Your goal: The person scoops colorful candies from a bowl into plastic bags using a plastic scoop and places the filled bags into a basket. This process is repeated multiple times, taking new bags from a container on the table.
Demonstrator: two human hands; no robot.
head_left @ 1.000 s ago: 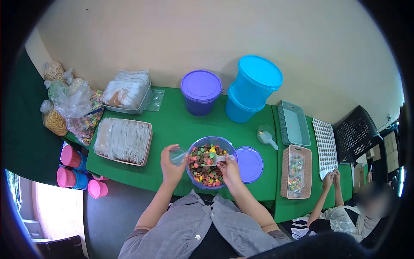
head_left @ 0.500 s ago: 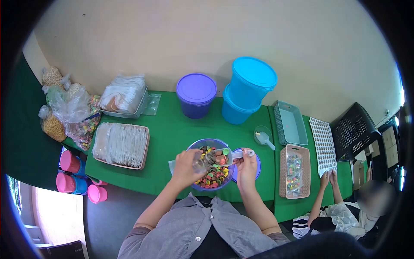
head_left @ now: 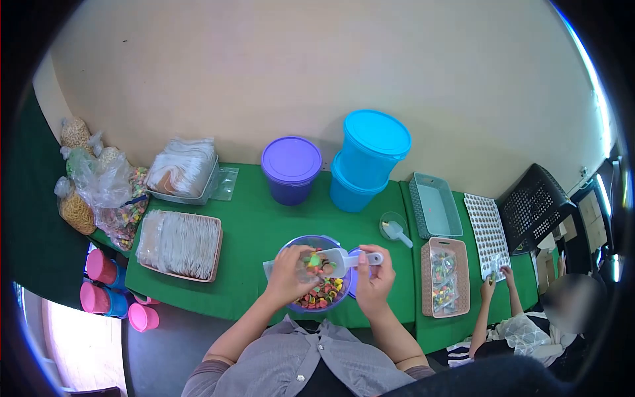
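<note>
Over a purple tub [head_left: 348, 291] of multicoloured ring-shaped pieces [head_left: 324, 294], my left hand [head_left: 288, 274] is closed around a small clear plastic bag [head_left: 307, 270]. Some coloured pieces show inside it. My right hand [head_left: 375, 281] grips the handle of a white scoop [head_left: 338, 262], whose end reaches into the bag's mouth. A few pieces are visible at the scoop's tip. Part of a purple lid [head_left: 354, 281] lies on the table beside the tub, under my right hand.
Bag-filled baskets [head_left: 218, 255] stand left, near bulging sacks [head_left: 109, 185]. Lidded purple [head_left: 291, 172] and blue tubs [head_left: 370, 152] stand behind. Right are a bowl with a scoop [head_left: 395, 229], a pink basket [head_left: 463, 278] of filled bags, and a co-worker's hands [head_left: 489, 281] at a sticker sheet [head_left: 488, 228].
The scoop is tilted further into the bag and holds fewer pieces. My view has tipped upward. The co-worker's hands have moved apart, one with a small bag.
</note>
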